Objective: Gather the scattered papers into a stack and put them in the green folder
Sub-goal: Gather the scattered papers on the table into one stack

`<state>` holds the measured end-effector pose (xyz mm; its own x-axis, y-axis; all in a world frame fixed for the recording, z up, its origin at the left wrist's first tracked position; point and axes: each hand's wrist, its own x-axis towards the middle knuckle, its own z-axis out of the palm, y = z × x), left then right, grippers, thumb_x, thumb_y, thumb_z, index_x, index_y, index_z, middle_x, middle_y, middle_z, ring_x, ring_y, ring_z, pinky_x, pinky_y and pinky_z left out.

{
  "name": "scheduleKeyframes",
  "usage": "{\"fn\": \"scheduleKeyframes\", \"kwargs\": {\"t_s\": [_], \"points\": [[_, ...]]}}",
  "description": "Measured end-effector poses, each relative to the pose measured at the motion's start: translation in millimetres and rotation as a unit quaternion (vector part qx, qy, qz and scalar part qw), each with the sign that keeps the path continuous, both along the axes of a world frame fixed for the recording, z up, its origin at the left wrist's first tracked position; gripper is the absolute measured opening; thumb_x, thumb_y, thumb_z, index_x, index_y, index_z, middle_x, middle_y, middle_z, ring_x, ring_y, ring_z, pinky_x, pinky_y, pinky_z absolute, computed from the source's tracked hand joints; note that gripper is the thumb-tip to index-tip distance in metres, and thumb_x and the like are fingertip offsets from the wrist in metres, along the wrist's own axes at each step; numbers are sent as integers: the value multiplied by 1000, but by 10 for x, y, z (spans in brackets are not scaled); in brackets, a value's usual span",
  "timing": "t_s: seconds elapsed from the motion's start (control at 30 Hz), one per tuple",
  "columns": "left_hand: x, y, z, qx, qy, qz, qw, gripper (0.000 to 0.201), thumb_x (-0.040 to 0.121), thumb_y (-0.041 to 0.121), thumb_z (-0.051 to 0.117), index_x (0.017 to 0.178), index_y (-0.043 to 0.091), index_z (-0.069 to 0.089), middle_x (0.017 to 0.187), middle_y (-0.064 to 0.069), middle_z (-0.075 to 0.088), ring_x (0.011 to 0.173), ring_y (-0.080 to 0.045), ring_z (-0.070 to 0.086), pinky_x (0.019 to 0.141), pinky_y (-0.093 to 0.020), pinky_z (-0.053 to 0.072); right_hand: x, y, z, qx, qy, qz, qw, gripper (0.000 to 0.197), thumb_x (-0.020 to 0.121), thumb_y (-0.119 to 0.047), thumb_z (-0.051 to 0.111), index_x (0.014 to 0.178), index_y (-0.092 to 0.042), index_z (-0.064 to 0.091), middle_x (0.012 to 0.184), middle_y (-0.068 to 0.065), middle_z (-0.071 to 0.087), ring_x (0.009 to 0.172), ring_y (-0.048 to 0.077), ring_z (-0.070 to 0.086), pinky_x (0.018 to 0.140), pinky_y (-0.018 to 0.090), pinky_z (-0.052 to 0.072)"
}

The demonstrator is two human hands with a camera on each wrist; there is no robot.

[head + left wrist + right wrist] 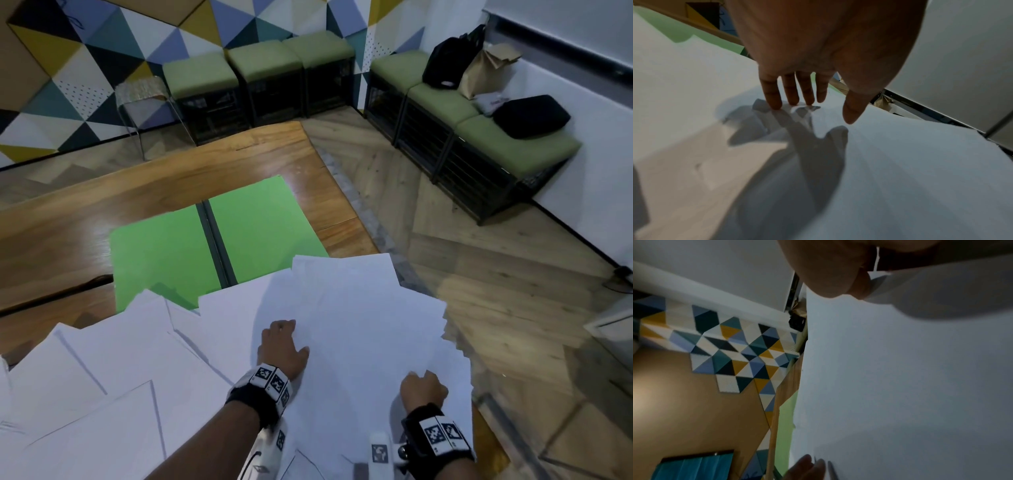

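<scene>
- My left grip (pixel 281 346) lies on the papers (pixel 342 308), fingers (pixel 774 95) straight and spread; in the left wrist view the tips press a crumpled spot in a sheet, the thumb lifted just above it. It holds nothing.
- My right grip (pixel 423 389) is curled at the near right edge of the same bunch of sheets. From the head view it seems to pinch that edge; the right wrist view shows paper (pixel 900 369) running up against the palm and fingertips near the frame's bottom edge, so I read it as gripping the papers.
- The sheets between my two hands are fanned, not squared; their right corners stick out past the table (pixel 171 178) edge over the floor (pixel 496 274).
- More papers lie scattered to my left, overlapping each other across the near part of the table.
- The folder (pixel 164 253) lies open and flat on the table just beyond my hands, dark spine running away from me. The far edges of the papers overlap its near edge on both halves; the rest of it is bare.
- Beyond the table stand green-cushioned benches (pixel 263 58) along the patterned wall, with black bags (pixel 532 116) and a brown paper bag (pixel 486 72) on the right ones.
</scene>
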<state>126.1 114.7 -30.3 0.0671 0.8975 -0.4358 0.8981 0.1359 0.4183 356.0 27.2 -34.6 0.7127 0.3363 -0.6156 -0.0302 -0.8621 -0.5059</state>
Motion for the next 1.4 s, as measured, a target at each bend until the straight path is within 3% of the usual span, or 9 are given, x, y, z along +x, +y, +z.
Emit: {"fn": "scheduleKeyframes", "kwargs": {"t_s": [0.13,0.27,0.5,0.67,0.87,0.97,1.03,1.2,1.4], "points": [[79,1,2,-6,30,-44,999,66,90,44,54,148,20,31,148,-1,27,138,-23,23,109,-39,35,12,33,9,15,57,-29,998,61,73,-15,63,128,6,48,129,26,51,110,41,53,89,41,49],[132,-45,-3,16,59,-69,996,62,90,43,53,144,19,35,144,3,27,136,-20,23,104,-39,38,20,106,-21,58,108,-41,992,57,80,-3,67,130,9,41,118,18,57,99,32,56,79,29,40],[151,-59,-50,-41,-60,-10,997,63,86,43,60,140,18,37,142,2,39,132,-18,40,108,-33,36,-94,91,2,105,67,23,992,49,95,-16,53,136,5,36,135,23,49,124,35,48,101,35,37],[22,-62,-56,17,-26,2,1000,61,86,42,60,140,21,40,142,3,34,134,-18,28,108,-33,33,13,66,17,205,35,47,977,44,94,-5,49,137,-7,41,130,15,55,118,31,53,103,37,40],[-22,21,51,-28,-237,112,964,76,80,52,66,144,23,36,137,3,48,131,-16,41,109,-35,35,227,146,273,308,79,108,942,40,94,1,47,130,-17,49,112,4,62,102,24,59,76,22,45],[36,22,213,-48,-343,81,935,64,84,48,67,139,27,41,136,14,47,127,-8,46,104,-28,36,297,234,235,321,92,127,934,37,93,1,49,126,-15,53,113,4,65,106,24,61,86,31,48],[84,-17,307,-46,-375,31,925,56,82,49,68,132,32,48,132,15,57,122,-5,53,104,-30,40,302,303,184,336,108,106,930,30,94,-4,51,120,-18,59,112,3,68,105,23,63,91,40,49],[157,-262,414,-55,-376,16,925,49,86,48,63,130,36,46,129,16,57,119,-2,53,104,-27,39,187,517,258,374,82,72,921,13,97,-20,50,98,-15,63,91,-2,68,84,18,62,65,20,49],[-183,-290,484,-50,-443,91,891,70,58,77,67,115,37,56,115,20,65,107,7,61,92,-17,47,24,703,233,368,110,148,911,36,95,-6,52,124,-25,53,101,6,70,95,18,66,84,23,54]]}}
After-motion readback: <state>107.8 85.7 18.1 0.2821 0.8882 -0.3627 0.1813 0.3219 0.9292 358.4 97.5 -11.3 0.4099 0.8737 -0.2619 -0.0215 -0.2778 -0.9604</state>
